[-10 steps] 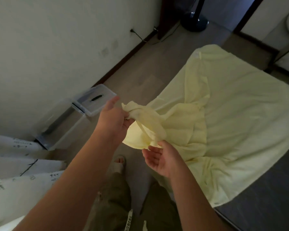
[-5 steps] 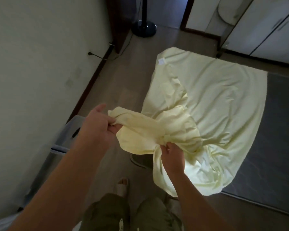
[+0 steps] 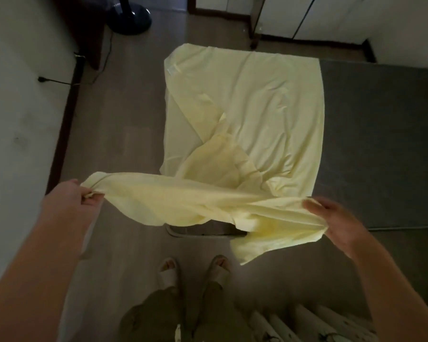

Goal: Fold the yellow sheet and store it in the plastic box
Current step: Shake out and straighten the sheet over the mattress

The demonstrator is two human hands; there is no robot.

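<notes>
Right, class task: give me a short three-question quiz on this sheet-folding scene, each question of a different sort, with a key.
1. True or false: the left hand and the right hand both grip the yellow sheet.
2. The spread-out part of the sheet lies mostly on: A) the grey bed; B) a chair; C) a desk.
3. Which hand is nearer the white wall?
Key: 1 true; 2 A; 3 the left hand.
</notes>
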